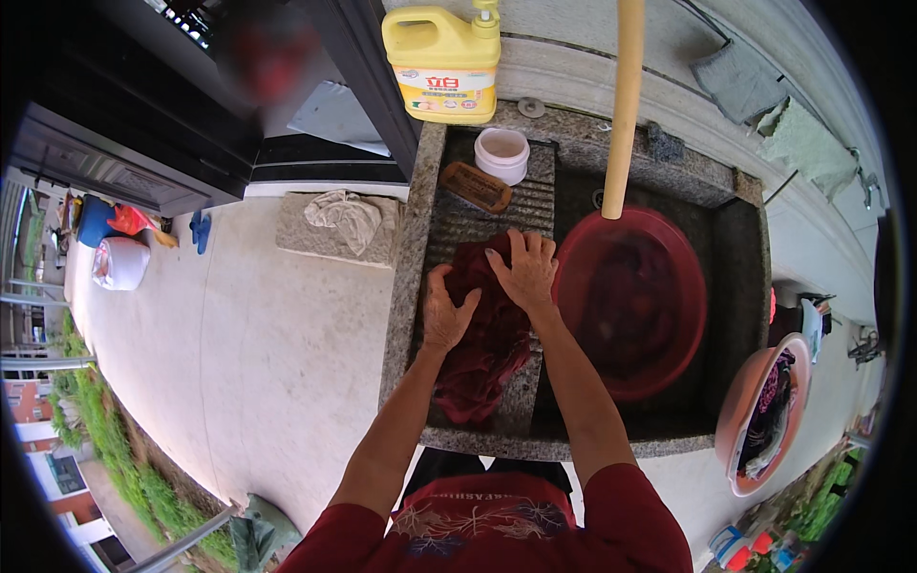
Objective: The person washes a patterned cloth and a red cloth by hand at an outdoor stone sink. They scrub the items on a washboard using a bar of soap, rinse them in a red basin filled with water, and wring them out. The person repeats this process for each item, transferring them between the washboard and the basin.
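A wet, dark red garment (484, 358) lies bunched on the ribbed stone washboard (531, 205) at the left of a stone sink (406, 296). My left hand (449, 310) rests on the garment's left edge, thumb apart from the fingers. Across its upper right part my right hand (525, 275) presses down with the fingers spread. Just beyond the hands, a brown scrubbing brush (476, 188) lies beside a white round tub (502, 157). In the basin at the right sits a red plastic washbasin (700, 315) holding water and dark cloth.
A yellow pump jug (444, 67) stands behind the washboard. From above, a tan pipe (626, 105) reaches over the washbasin. An orange basin (735, 411) of laundry stands at the right, outside the sink. A pale cloth (346, 218) lies on a stone slab at the left.
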Demonstrator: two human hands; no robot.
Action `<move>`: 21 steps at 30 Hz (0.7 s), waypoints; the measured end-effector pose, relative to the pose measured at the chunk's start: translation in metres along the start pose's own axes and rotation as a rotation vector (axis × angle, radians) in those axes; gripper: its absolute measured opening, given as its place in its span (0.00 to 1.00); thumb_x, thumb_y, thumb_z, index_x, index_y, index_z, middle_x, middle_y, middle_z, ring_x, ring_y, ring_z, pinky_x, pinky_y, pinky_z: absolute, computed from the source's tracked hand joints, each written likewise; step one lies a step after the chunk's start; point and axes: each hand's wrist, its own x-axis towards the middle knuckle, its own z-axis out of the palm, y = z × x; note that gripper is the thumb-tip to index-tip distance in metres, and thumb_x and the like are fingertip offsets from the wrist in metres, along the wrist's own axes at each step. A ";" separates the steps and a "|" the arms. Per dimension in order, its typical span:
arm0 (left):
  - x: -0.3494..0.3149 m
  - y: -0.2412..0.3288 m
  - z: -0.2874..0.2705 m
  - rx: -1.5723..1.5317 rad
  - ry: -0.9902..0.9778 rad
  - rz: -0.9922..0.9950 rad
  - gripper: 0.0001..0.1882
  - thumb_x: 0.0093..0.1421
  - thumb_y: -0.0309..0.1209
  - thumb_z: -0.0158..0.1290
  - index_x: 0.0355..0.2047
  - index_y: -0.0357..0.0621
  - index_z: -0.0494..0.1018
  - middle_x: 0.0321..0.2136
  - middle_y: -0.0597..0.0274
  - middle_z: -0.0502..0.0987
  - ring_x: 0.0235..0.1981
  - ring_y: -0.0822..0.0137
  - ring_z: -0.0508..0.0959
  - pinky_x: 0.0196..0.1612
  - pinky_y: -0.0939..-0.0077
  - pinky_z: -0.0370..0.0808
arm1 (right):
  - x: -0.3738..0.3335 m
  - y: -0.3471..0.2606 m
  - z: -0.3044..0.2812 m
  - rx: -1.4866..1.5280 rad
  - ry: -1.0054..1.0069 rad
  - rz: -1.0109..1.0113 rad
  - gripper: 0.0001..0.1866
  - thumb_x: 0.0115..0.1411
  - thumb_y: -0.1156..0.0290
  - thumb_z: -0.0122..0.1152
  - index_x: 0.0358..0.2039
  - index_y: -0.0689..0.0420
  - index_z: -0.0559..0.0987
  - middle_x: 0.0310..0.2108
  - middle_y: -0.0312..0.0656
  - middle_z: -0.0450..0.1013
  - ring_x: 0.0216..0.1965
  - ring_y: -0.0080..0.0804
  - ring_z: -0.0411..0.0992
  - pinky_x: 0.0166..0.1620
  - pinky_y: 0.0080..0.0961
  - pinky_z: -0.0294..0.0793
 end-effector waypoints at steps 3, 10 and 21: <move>-0.004 0.002 0.002 0.176 -0.100 0.054 0.37 0.54 0.33 0.55 0.61 0.45 0.51 0.61 0.47 0.51 0.60 0.48 0.56 0.58 0.53 0.58 | 0.008 -0.007 0.022 0.108 -0.046 0.008 0.15 0.48 0.68 0.65 0.35 0.58 0.73 0.34 0.43 0.68 0.40 0.42 0.66 0.34 0.36 0.73; -0.006 -0.005 -0.005 0.594 -0.217 0.076 0.35 0.57 0.28 0.51 0.64 0.50 0.51 0.65 0.62 0.50 0.65 0.55 0.50 0.59 0.46 0.49 | -0.040 -0.007 0.003 0.274 0.030 -0.386 0.12 0.51 0.68 0.61 0.19 0.56 0.67 0.11 0.39 0.63 0.14 0.34 0.67 0.17 0.29 0.69; -0.040 0.013 -0.010 -0.159 -0.115 -0.071 0.10 0.62 0.31 0.47 0.42 0.43 0.66 0.39 0.55 0.69 0.42 0.55 0.67 0.48 0.59 0.60 | -0.076 -0.005 -0.013 0.643 -0.113 0.089 0.09 0.50 0.60 0.61 0.28 0.51 0.77 0.33 0.40 0.67 0.38 0.39 0.64 0.43 0.41 0.60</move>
